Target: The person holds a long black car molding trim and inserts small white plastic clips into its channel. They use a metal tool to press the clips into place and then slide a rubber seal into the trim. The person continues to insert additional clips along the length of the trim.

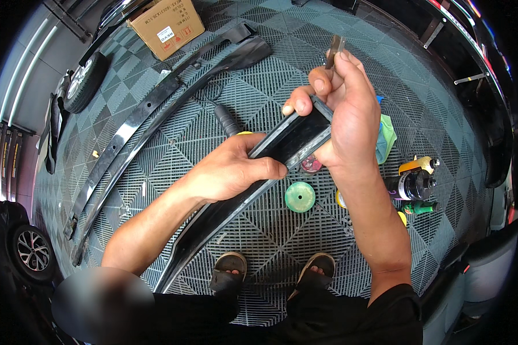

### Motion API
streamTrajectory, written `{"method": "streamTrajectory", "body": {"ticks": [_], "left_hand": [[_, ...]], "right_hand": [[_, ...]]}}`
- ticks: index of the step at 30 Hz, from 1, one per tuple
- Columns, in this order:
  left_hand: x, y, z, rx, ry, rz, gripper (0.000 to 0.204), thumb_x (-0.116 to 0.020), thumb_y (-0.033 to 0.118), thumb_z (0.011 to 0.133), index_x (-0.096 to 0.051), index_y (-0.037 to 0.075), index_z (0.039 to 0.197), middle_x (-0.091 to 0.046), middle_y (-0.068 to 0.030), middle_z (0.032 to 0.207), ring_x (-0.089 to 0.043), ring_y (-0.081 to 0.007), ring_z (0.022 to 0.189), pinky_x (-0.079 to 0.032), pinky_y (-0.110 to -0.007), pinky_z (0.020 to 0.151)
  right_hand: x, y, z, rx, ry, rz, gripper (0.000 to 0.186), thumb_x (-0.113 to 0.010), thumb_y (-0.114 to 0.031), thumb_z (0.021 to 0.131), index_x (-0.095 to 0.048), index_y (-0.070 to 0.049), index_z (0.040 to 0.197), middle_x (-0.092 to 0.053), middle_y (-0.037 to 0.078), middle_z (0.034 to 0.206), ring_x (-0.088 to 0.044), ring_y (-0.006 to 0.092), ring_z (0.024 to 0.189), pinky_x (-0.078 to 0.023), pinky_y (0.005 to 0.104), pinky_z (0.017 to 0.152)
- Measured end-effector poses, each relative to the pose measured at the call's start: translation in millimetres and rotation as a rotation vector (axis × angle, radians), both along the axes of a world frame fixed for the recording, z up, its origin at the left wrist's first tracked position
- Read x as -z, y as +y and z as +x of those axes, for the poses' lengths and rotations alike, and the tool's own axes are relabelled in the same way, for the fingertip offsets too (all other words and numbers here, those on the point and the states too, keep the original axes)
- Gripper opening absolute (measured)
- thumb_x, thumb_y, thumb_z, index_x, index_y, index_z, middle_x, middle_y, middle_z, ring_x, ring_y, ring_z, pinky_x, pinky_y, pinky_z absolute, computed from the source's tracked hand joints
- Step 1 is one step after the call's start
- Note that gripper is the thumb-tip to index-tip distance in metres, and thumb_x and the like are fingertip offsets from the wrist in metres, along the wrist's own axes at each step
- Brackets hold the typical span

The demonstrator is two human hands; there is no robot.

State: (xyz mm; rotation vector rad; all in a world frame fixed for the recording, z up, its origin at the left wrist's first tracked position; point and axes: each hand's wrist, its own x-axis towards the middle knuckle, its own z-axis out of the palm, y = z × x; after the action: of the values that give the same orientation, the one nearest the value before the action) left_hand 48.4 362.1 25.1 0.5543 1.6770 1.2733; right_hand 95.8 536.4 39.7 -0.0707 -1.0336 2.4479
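In the head view, the black panel is already in our hands, above the middle of the floor; two black strips lie toward the floor's left edge. How much work is left, we cannot tell. Our left hand clasps the panel, thumb on top; our right hand curls at its far end and pinches a small brown piece.

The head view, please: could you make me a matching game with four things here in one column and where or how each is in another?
1. Black trim piece
2. Green disc
3. Cardboard box
4. Small flat piece

A. Brown, at the picture's upper left
B. Pinched by the right hand
C. Round, with a central hole
D. Gripped by the left hand

Pairs: 1-D, 2-C, 3-A, 4-B
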Motion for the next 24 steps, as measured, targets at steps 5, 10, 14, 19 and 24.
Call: {"method": "streamTrajectory", "body": {"ticks": [5,10,14,19,24], "left_hand": [[4.8,-1.5,-2.5,0.009,-0.031,0.006,0.040,-0.070,0.013,0.079,-0.065,-0.005,0.114,-0.070,-0.0063,0.098,-0.062,-0.0118,0.089,-0.048,-0.024,0.084],[4.1,-3.1,-4.0,0.042,-0.044,0.050,0.040,-0.071,0.015,0.082,-0.064,-0.006,0.116,-0.070,-0.0059,0.100,-0.063,-0.0121,0.090,-0.048,-0.024,0.086],[5.5,-5.1,-4.1,0.024,-0.064,0.062,0.047,-0.075,0.029,0.087,-0.063,-0.004,0.118,-0.070,-0.0054,0.100,-0.062,-0.0119,0.091,-0.049,-0.025,0.086],[-6.1,1.3,-3.4,0.082,0.028,-0.053,0.048,-0.076,0.035,0.088,-0.064,-0.002,0.118,-0.070,-0.0041,0.100,-0.062,-0.0105,0.092,-0.049,-0.025,0.084],[1.7,-3.8,-3.4,0.061,0.012,0.040,0.040,-0.078,0.027,0.087,-0.066,-0.001,0.113,-0.070,-0.0024,0.095,-0.062,-0.0085,0.087,-0.050,-0.024,0.080]], "right_hand": [[0.4,0.2,0.2,-0.001,0.002,0.005,0.018,-0.043,-0.024,0.103,-0.053,-0.009,0.101,-0.048,0.002,0.070,-0.054,0.0191,0.055,-0.054,0.0408,0.057],[0.8,1.3,0.6,0.002,0.006,0.010,0.018,-0.044,-0.025,0.103,-0.053,-0.009,0.101,-0.048,0.002,0.070,-0.054,0.0191,0.055,-0.054,0.0409,0.058],[2.7,1.0,-1.8,0.015,0.039,-0.005,0.021,-0.044,-0.024,0.102,-0.046,-0.003,0.106,-0.052,0.008,0.071,-0.056,0.0225,0.052,-0.055,0.0393,0.053],[1.9,2.7,-1.3,0.028,0.010,-0.020,0.023,-0.045,-0.024,0.102,-0.047,-0.003,0.108,-0.052,0.008,0.070,-0.056,0.0223,0.051,-0.054,0.0398,0.052],[-3.9,0.1,2.0,0.004,-0.033,-0.021,0.017,-0.045,-0.024,0.103,-0.053,-0.010,0.098,-0.046,0.001,0.068,-0.054,0.0192,0.054,-0.054,0.0409,0.057]]}}
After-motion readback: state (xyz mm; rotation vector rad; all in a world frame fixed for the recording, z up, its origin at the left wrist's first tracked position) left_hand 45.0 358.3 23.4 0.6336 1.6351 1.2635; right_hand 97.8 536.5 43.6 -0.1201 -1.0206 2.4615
